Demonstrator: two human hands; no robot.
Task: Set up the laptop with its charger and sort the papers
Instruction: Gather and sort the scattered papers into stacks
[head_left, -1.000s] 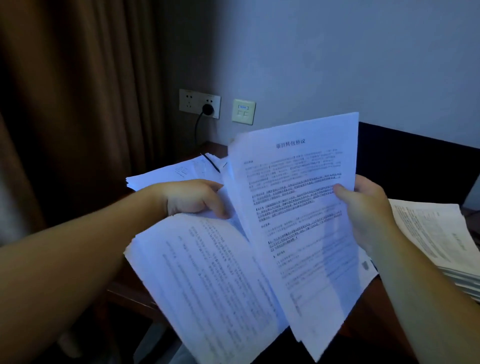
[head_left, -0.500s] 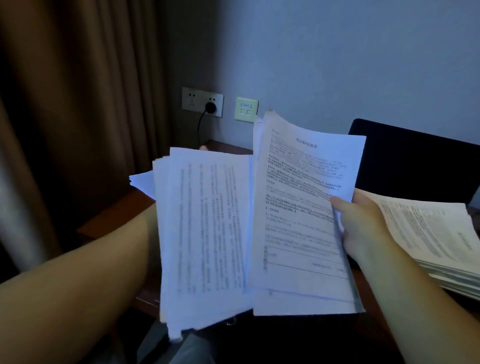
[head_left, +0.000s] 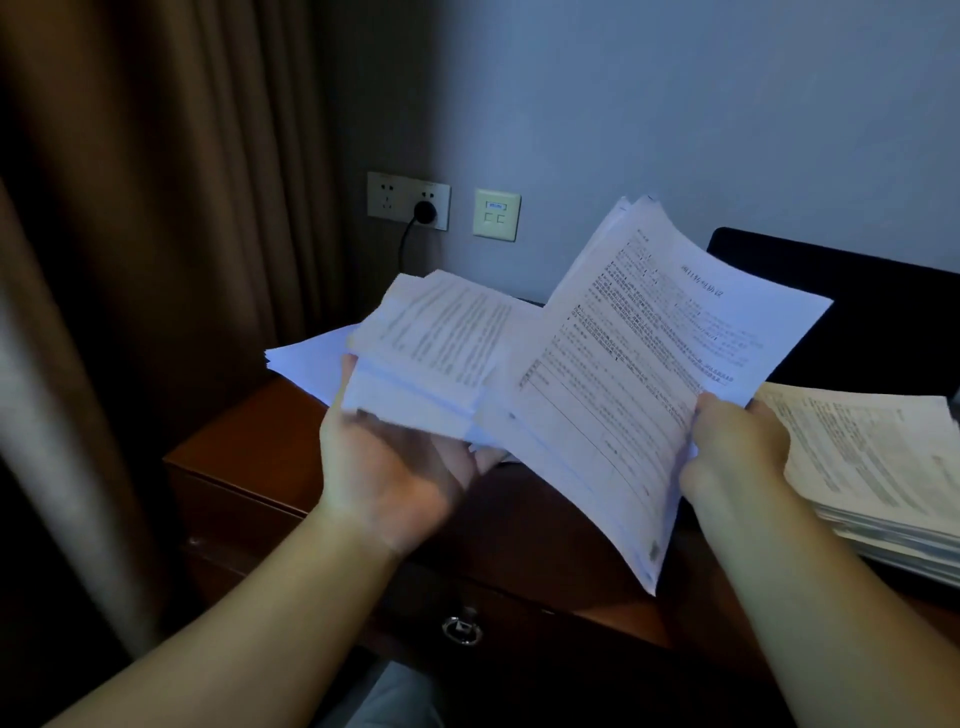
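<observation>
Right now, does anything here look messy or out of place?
Yes. The papers in the left hand are fanned unevenly, and the loose sheets behind them jut past the desk edge. Nothing looks torn or spilled.

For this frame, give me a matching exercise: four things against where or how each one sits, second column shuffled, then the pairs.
Things:
1. black plug
2. titled sheaf
3. yellowish stack
4. smaller bundle

Places or states:
A. lying on the desk at the far right
B. resting on the left hand, palm up
C. in the wall socket
D. pinched at its edge by the right hand

Pairs: 1-C, 2-D, 3-A, 4-B
</observation>
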